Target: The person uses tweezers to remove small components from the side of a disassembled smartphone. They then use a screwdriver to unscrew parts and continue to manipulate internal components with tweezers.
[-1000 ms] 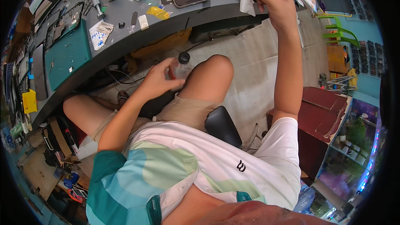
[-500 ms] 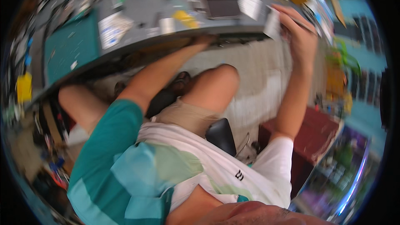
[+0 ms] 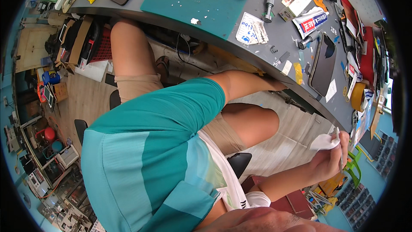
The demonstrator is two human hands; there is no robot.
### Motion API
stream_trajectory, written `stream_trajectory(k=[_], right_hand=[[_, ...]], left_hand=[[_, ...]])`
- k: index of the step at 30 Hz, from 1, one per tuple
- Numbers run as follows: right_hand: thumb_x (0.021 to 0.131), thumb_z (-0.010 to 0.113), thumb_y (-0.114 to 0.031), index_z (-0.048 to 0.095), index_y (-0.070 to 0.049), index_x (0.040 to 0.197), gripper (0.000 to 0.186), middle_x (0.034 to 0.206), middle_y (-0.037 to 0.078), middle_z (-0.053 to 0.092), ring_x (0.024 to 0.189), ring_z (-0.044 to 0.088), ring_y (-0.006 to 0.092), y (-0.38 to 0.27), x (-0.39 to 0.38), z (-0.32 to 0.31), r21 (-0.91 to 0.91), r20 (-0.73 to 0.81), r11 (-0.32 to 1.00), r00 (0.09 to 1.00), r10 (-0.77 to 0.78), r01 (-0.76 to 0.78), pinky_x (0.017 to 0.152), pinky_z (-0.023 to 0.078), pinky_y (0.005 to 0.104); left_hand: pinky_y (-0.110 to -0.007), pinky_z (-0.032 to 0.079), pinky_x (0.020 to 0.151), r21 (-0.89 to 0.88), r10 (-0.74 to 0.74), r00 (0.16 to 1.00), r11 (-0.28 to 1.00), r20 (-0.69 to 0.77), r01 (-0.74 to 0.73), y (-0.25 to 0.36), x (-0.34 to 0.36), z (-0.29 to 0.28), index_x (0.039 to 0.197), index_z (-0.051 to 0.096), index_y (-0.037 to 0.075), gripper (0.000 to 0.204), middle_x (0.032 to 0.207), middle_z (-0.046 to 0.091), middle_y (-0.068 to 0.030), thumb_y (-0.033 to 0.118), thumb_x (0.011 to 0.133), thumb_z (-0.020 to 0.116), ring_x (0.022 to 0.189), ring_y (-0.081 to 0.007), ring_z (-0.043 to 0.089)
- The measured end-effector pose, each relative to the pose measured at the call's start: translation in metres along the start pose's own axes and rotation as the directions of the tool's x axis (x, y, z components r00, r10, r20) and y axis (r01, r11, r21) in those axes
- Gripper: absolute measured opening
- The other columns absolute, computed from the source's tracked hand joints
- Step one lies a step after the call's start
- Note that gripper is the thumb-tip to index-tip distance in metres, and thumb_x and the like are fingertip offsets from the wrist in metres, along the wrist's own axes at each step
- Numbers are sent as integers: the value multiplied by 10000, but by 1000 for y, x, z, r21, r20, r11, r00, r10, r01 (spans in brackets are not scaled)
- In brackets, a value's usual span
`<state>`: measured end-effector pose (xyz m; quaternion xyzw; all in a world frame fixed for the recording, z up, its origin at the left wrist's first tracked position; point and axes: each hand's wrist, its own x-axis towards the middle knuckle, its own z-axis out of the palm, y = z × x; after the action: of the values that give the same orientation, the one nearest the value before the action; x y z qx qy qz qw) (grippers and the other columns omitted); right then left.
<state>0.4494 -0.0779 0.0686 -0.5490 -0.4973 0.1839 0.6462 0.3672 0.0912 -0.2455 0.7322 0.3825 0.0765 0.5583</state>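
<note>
My right hand [image 3: 334,158] is up over the floor beyond the desk's right end, its fingers closed on a crumpled white tissue [image 3: 325,142]. A slim, light stick-like tool [image 3: 341,163] also runs through this grip; its exact kind is unclear. My left forearm [image 3: 249,85] stretches to the front edge of the grey desk [image 3: 262,56], where the left hand goes under the edge and its fingers are hidden. Closest to it on the desktop are a yellow strip [image 3: 298,73] and a dark phone [image 3: 322,64].
A teal mat [image 3: 193,6] carries small scraps and a phone frame. A grey screwdriver [image 3: 269,5], a glue tube [image 3: 311,20], a written-on label [image 3: 249,29] and a tape roll [image 3: 358,96] lie about the desk. Below right stand a green chair [image 3: 353,167] and a dark red box [image 3: 292,204].
The view has turned, so the desk and mat now lie farther right in the picture. My right hand, still holding the tissue and tool, has come away from the desk edge, nearer my body.
</note>
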Motion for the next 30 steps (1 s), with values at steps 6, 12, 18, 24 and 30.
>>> stream_trajectory(k=[6, 12, 18, 24, 30], right_hand=[[761, 658, -3, 755, 64, 1082, 342, 913, 234, 631, 744, 613, 239, -20, -13, 83, 130, 331, 990, 938, -103, 63, 649, 466, 267], [722, 721, 42, 783, 70, 1033, 318, 909, 195, 689, 784, 629, 222, -14, 4, 186, 87, 492, 993, 864, -112, 80, 667, 452, 279], [733, 740, 35, 798, 59, 1024, 298, 918, 163, 716, 813, 645, 188, -17, 10, 249, 57, 566, 997, 824, 10, -52, 688, 455, 266], [748, 700, 37, 790, 78, 1030, 299, 942, 188, 734, 823, 670, 212, -7, 12, 262, 69, 523, 996, 852, 8, -52, 725, 494, 280], [760, 680, 57, 789, 78, 1032, 295, 948, 188, 735, 808, 676, 211, -14, 10, 282, -24, 503, 999, 863, 32, -24, 715, 507, 283]], left_hand=[[-451, 390, 1166, 78, 53, 998, 995, 19, -54, 6, -60, -38, 1383, 600, 41, 498, 1442, 582, -242, 337, 983, 617, 1311, -380, 571], [-449, 521, 1001, 119, 487, 868, 860, 94, -496, -87, -197, -99, 1370, 598, 94, 448, 1277, 602, -141, 228, 947, 666, 1113, -327, 661], [-382, 565, 685, 383, 760, 629, 636, -163, -670, -50, -324, -238, 1058, 718, 55, 221, 947, 659, -75, 147, 858, 736, 829, -281, 673], [-322, 471, 530, 719, 956, 123, 282, -266, -635, 15, -359, -328, 1028, 751, 41, 224, 845, 579, -52, 215, 903, 686, 692, -212, 570], [-327, 380, 534, 884, 974, -49, 179, -221, -432, 34, -331, -367, 925, 808, 100, 272, 859, 522, -26, 307, 882, 637, 742, -207, 481]])
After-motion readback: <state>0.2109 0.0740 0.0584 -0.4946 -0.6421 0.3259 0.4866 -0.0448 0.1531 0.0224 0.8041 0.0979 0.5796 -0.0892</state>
